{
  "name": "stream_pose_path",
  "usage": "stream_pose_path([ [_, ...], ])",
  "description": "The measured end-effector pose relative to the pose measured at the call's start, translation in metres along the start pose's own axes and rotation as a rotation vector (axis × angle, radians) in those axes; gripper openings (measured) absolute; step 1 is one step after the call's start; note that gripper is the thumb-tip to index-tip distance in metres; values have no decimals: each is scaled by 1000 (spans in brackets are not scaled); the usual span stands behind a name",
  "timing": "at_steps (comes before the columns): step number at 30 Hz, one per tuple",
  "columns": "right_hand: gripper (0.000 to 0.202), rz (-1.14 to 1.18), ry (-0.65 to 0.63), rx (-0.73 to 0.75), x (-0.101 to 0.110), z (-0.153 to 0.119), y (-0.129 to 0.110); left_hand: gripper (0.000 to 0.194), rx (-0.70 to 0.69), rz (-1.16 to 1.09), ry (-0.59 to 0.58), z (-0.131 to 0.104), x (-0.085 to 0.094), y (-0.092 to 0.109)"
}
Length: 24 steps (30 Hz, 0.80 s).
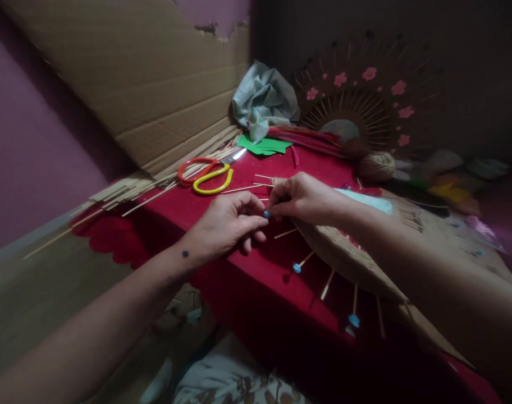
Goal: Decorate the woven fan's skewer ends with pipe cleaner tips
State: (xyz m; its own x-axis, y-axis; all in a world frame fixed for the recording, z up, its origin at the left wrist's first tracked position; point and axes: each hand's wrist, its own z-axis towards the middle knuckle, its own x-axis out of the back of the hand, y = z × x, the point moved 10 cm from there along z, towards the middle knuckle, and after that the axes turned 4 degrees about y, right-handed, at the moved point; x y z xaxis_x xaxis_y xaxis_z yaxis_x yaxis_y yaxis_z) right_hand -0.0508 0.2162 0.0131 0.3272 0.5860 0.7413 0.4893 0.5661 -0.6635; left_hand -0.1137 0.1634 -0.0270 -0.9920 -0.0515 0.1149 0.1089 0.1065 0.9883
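A small blue ball [266,214] sits where the fingertips of both hands meet. My left hand [234,220] has its thumb and index finger closed at the ball's left side, the other fingers curled below. From the right, my right hand [300,197] pinches at the same ball. Under my right hand and forearm lies a curved craft piece [348,252] with a woven-looking tan rim. Thin wooden sticks [328,284] stick out from its edge. Blue tips cap some of them, such as a near blue tip [297,268] and a lower blue tip [354,320]; others are bare.
A red cloth [247,275] covers the table. Scissors [214,174] with red and yellow handles lie beyond my left hand, near loose sticks [125,193] and green paper [264,147]. Behind are a crumpled grey cloth [266,92], a twine ball [378,166] and a flowered stick fan [365,101].
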Motion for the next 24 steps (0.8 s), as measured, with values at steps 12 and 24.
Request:
stream_pose_path([
  [12, 8, 12, 4, 18, 1, -1, -3, 7, -360, 319, 138, -5, 8, 20],
  [24, 7, 19, -22, 15, -1, -2, 0, 8, -750, 734, 175, -18, -1, 51],
])
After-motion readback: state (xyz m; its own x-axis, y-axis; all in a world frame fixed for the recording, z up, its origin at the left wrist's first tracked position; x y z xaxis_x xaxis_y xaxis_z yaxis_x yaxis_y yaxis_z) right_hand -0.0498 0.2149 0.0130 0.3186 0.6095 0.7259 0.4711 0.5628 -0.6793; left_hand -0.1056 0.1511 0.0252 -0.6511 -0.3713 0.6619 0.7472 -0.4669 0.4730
